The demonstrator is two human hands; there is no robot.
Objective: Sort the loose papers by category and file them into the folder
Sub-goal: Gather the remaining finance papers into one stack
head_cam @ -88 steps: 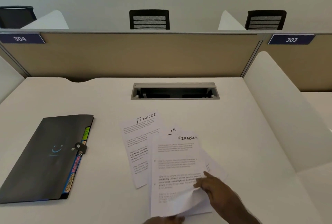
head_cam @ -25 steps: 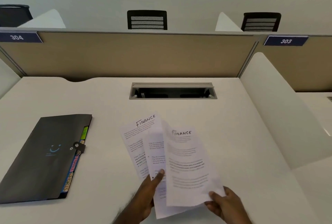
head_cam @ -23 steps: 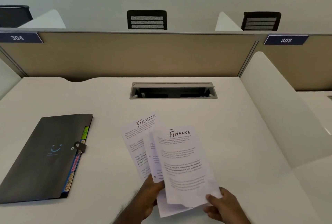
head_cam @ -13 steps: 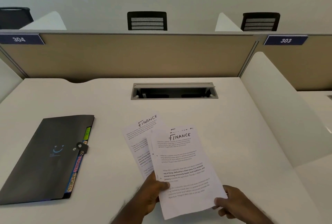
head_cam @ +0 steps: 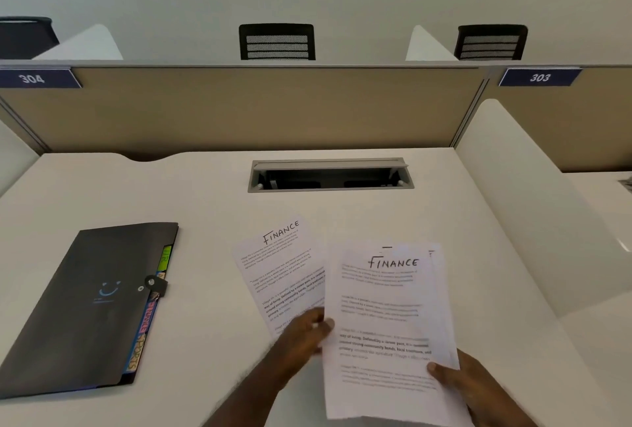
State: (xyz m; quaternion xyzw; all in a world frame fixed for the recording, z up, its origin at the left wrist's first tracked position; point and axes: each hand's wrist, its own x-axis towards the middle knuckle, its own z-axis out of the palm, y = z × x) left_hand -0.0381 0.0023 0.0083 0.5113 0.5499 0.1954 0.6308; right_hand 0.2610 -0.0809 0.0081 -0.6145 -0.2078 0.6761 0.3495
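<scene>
A small stack of white sheets (head_cam: 386, 317), the top one headed FINANCE, is held just above the desk at the front centre. My right hand (head_cam: 468, 389) grips its lower right corner, thumb on top. My left hand (head_cam: 304, 337) pinches the stack's left edge. To the left of the stack one more FINANCE sheet (head_cam: 280, 266) lies flat and slanted on the desk, its lower end hidden by my left hand. A black expanding folder (head_cam: 85, 307) with a snap strap lies shut at the left, coloured index tabs showing along its right edge.
The white desk (head_cam: 212, 207) has a cable slot (head_cam: 330, 175) at the back centre. A tan partition (head_cam: 256, 108) rises behind it and a white divider (head_cam: 533, 207) stands on the right. Chairs stand beyond the partition.
The sheets, fanned out a second ago, are now squared into one stack and shifted right. My left hand went from under the sheets to the stack's left edge. The folder stayed put.
</scene>
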